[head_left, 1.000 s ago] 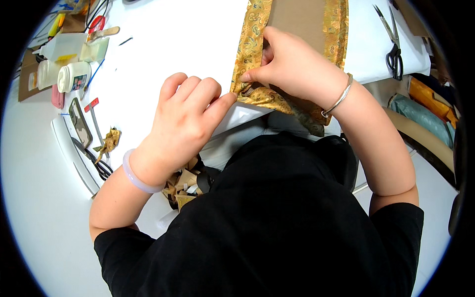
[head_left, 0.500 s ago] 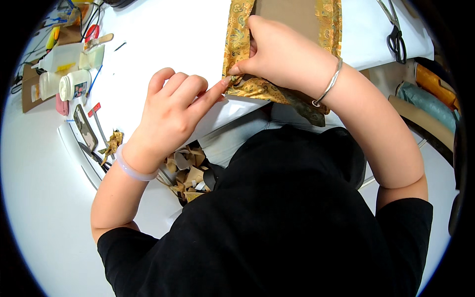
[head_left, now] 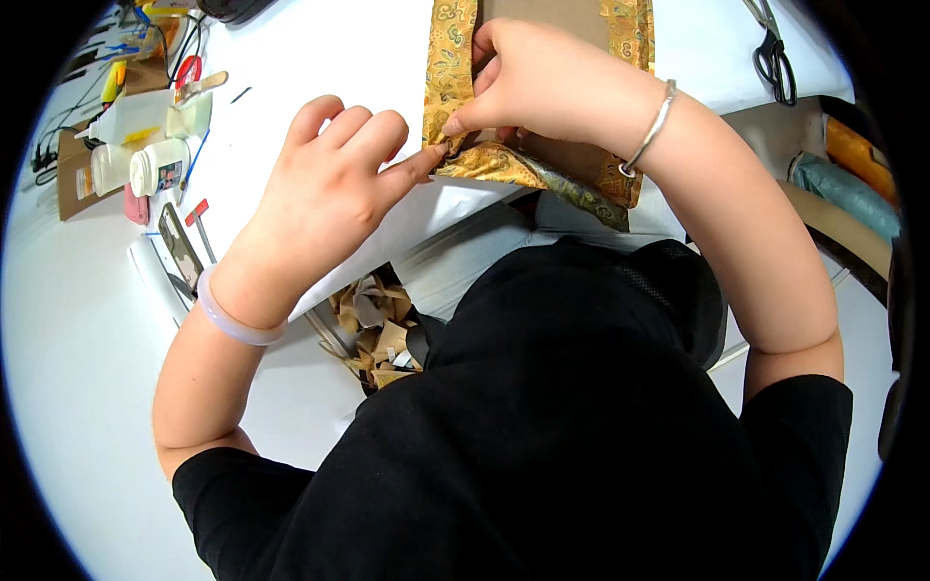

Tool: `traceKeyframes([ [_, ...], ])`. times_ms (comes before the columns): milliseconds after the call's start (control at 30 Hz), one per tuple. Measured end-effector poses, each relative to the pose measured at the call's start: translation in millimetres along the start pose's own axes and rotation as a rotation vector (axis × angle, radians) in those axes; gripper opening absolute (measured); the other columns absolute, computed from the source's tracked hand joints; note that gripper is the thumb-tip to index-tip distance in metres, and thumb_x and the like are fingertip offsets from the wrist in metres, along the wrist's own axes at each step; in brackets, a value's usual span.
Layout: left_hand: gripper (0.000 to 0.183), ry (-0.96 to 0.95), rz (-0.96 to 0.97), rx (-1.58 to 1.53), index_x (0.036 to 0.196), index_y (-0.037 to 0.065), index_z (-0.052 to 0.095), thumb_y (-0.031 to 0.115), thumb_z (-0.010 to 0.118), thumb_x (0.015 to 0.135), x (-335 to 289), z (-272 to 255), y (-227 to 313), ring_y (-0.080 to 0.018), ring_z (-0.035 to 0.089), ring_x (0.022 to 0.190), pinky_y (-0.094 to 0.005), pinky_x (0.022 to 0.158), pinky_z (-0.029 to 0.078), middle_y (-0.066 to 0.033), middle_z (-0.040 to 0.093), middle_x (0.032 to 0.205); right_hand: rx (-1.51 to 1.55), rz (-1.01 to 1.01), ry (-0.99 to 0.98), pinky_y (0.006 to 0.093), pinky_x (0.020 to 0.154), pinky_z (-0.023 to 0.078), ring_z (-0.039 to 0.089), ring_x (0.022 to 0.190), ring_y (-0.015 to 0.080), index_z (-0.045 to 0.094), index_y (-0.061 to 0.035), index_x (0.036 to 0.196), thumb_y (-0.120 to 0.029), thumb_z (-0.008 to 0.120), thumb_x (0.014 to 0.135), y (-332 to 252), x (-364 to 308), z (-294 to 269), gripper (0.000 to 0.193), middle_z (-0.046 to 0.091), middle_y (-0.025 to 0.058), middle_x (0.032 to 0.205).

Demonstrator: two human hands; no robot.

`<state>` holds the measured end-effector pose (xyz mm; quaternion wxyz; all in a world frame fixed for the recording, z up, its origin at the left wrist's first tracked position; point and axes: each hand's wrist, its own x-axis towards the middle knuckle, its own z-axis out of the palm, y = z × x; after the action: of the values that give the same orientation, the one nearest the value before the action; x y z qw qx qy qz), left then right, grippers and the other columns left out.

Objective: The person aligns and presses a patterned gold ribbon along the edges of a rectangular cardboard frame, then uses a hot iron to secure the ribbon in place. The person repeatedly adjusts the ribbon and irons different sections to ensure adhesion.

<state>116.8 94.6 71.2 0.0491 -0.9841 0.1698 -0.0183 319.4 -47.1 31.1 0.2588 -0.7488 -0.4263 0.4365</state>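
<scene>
Shows a printed label (head_left: 170,175) on a white jar (head_left: 145,172), well left of the left-hand grip (head_left: 334,179), lettering too small to read. White worktop (head_left: 266,73) under both grips; scissors (head_left: 771,43) and rolled cloths (head_left: 846,197) well right of the right-hand grip (head_left: 528,82), brown scraps (head_left: 383,324) below the left-hand one. Gold patterned cloth (head_left: 449,73), bordering a brown panel (head_left: 562,10), directly under the right-hand grip, loose end trailing below. Presses right thumb (head_left: 463,120) near the corner, fingers curled; touches there with left index fingertip (head_left: 436,152), others bent; any pinch impossible to make out.
</scene>
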Motion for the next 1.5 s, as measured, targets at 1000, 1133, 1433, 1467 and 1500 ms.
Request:
traceKeyframes([
  [1000,0.033,-0.003,0.061,-0.125,0.111,0.017,0.081,0.018,0.088,0.079,7,-3,-6,-0.0173,0.056,0.082,-0.0396,0.094,0.045,0.0024,0.054,0.088,-0.045,-0.165,-0.009,0.0422,0.071,0.062,0.076,0.069,0.0333,0.082,0.0027,0.089,-0.036,0.087,0.087,20,-9,-5,0.039,0.075,0.0168,0.073],
  [1133,0.035,0.031,0.032,-0.161,0.113,0.016,0.081,0.016,0.089,0.078,0,2,-5,-0.0175,0.054,0.08,-0.04,0.093,0.045,0.0018,0.053,0.086,-0.104,-0.194,-0.01,0.0387,0.072,0.059,0.074,0.075,0.0323,0.078,0.0011,0.094,-0.036,0.092,0.082,13,-25,0,0.041,0.076,0.0181,0.083],
  [1433,0.026,0.096,0.0,-0.188,0.107,0.011,0.079,0.013,0.079,0.081,-7,10,-2,-0.0192,0.057,0.08,-0.0399,0.095,0.047,0.0001,0.055,0.088,-0.057,-0.266,0.07,0.0424,0.071,0.056,0.068,0.071,0.0329,0.076,0.0044,0.09,-0.026,0.079,0.095,12,-32,13,0.03,0.07,0.0195,0.076],
  [1467,0.026,0.105,0.002,-0.192,0.107,0.011,0.08,0.013,0.079,0.081,-8,11,-3,-0.0192,0.057,0.08,-0.0399,0.094,0.047,0.0,0.055,0.088,-0.04,-0.283,0.095,0.0392,0.066,0.054,0.065,0.065,0.0277,0.074,0.0032,0.09,-0.024,0.078,0.097,13,-32,15,0.028,0.069,0.015,0.072],
  [1500,0.026,0.114,0.005,-0.196,0.107,0.011,0.08,0.013,0.079,0.081,-9,13,-3,-0.0192,0.057,0.08,-0.0398,0.094,0.047,-0.0001,0.055,0.088,0.005,-0.23,0.073,0.042,0.069,0.055,0.068,0.07,0.0328,0.074,0.0041,0.089,-0.025,0.077,0.097,11,-33,13,0.03,0.069,0.0194,0.076],
])
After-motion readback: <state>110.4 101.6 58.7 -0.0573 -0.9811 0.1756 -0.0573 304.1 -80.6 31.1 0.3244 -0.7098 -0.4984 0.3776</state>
